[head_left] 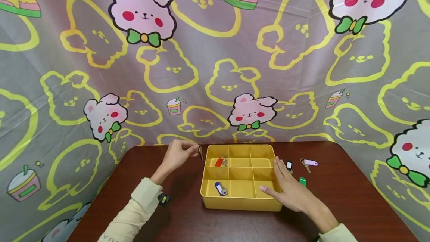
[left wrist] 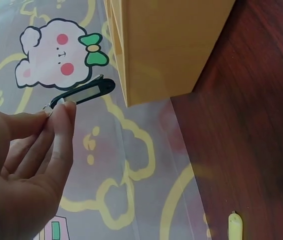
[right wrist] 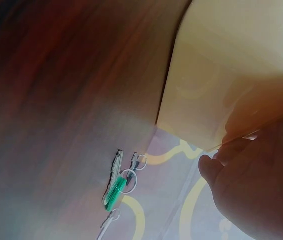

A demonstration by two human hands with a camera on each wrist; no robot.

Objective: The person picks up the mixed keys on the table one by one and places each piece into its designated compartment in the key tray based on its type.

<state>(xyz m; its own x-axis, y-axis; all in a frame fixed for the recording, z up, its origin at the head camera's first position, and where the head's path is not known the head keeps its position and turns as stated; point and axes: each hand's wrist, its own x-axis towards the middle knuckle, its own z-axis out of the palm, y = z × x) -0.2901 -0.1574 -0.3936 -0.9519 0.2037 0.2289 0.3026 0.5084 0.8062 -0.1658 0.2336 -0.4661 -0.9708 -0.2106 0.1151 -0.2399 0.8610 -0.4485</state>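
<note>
Lower center: 6-compartment yellow box [head_left: 242,203], table [head_left: 183,186] leftward. Left hand [head_left: 178,156] pinches dark key tag [left wrist: 84,93], jutting past fingertips near box; right hand [head_left: 292,191], fingers straight, touches right rim.

Grey cloth backdrop [head_left: 215,49], creased | printed bunnies [head_left: 144,19] (bow-tied, red-cheeked) | table [head_left: 346,201], reddish-brown, far corners rounded

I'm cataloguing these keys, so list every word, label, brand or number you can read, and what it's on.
No text can be read in any view.
Blue tag in the tray: pale label, too small to read.
Held black tag, left hand: pale strip, too blurred to read.
Other black tag, on the table: white label, too small.
Left sleeve: faint marks, unreadable.
</note>
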